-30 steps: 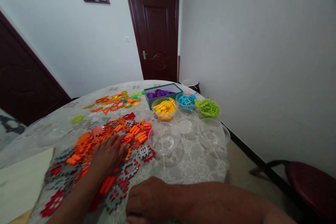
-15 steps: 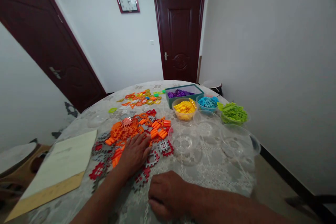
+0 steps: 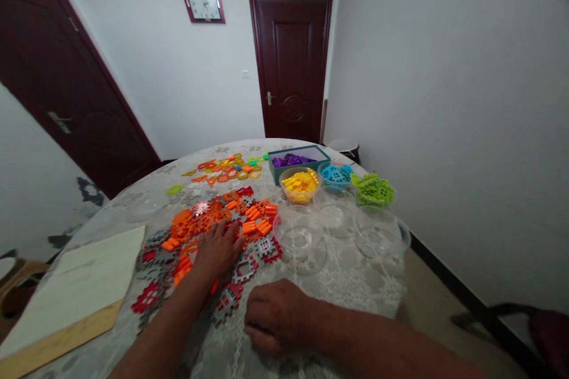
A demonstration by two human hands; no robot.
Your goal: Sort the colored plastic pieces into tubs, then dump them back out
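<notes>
My left hand lies palm down on a pile of orange plastic building pieces, its fingers stretched out and a little apart. Grey gear-edged pieces and red ones spread around the pile, and short orange tube-like pieces lie just beyond my fingertips. On the tablecloth nearer to me rests my right hand, curled into a loose fist with no piece showing in it. A grey and red piece is close to its left side.
Clear empty tubs stand right of the pile. Behind them are tubs of yellow, blue and green pieces, plus a box holding purple pieces. Paper lies at left; mixed pieces lie farther back.
The view has turned slightly right, so everything sits farther left. My left hand stays on the orange pile, and my right fist stays on the tablecloth.
</notes>
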